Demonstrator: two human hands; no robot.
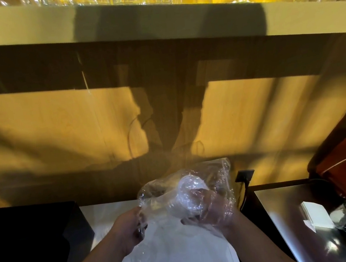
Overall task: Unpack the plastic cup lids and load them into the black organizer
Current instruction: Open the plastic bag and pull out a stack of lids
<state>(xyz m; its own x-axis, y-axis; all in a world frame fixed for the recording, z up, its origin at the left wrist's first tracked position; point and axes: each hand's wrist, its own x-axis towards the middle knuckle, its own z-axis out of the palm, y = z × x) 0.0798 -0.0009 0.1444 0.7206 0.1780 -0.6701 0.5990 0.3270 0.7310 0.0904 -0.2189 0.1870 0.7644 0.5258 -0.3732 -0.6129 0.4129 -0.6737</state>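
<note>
The clear plastic bag (185, 191) is pinched by the left hand (128, 228) at 9 o'clock; the lids (190, 197) are clamped through it by the right hand (218, 211) at 3 o'clock. Lids could be spilled if the film tears.

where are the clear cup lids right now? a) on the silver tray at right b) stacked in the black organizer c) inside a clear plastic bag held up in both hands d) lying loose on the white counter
c: the cup lids show through the crinkled clear plastic bag, which the left hand grips at one end and the right hand supports from the other, raised above the counter.
</note>
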